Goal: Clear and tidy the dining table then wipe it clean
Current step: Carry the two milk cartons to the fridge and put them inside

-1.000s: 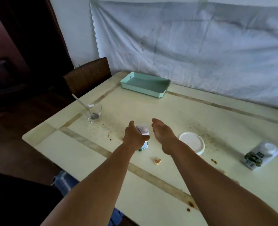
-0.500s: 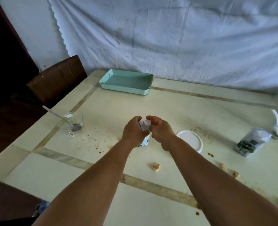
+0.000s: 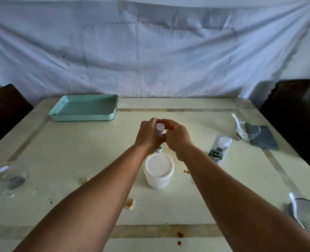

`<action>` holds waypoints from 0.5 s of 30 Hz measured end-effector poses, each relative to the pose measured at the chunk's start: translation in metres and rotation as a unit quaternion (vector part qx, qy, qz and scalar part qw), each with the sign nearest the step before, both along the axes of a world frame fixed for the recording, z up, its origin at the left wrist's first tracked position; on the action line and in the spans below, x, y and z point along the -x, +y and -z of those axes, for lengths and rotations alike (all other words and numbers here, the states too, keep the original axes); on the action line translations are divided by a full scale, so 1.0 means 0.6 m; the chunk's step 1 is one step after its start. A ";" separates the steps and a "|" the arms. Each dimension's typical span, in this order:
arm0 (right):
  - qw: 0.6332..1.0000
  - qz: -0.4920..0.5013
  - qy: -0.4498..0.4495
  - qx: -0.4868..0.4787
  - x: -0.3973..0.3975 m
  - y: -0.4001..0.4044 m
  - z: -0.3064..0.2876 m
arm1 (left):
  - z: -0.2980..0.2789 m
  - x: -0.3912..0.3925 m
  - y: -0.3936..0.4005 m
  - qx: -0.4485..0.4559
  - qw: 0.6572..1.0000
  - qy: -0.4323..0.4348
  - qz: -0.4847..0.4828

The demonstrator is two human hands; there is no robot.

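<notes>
1. At the middle of the table (image 3: 78, 160), the left hand (image 3: 148, 136) is gripping the small carton (image 3: 159, 132), as it was half a second ago, while the right hand (image 3: 177, 138) is pinching its cap.
2. The view is now taking in the right side: a second carton (image 3: 219, 149) is lying flat near a glass bowl (image 3: 247, 131) holding a white spoon (image 3: 237, 122), beside a grey cloth (image 3: 265, 139).
3. The white lidded tub (image 3: 158, 170) is sitting just before the hands.
4. The teal tray (image 3: 85, 109) is sitting at the far left, holding nothing visible.
</notes>
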State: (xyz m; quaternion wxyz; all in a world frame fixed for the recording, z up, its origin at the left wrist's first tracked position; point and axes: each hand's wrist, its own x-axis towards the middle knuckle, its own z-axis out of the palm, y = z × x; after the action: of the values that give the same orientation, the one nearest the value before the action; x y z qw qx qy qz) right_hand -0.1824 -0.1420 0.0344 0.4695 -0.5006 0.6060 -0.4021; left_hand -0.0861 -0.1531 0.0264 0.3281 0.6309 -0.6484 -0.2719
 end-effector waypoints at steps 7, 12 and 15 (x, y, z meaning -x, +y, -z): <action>0.999 0.023 0.030 0.035 0.144 -0.030 -0.004 | 0.008 0.140 -0.057 -0.004 1.000 0.002 0.020; 0.994 0.050 0.093 0.017 0.235 -0.058 0.016 | 0.018 0.223 -0.077 -0.027 0.999 -0.009 0.025; 0.989 0.064 0.136 -0.004 0.286 -0.072 0.052 | 0.028 0.252 -0.082 -0.049 0.998 -0.006 0.033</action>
State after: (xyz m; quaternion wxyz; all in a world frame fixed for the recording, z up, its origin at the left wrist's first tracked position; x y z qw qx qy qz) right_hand -0.3538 -0.1850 0.0033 0.3582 -0.5085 0.6966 -0.3575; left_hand -0.2373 -0.2024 0.0096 0.2842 0.6258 -0.6568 -0.3103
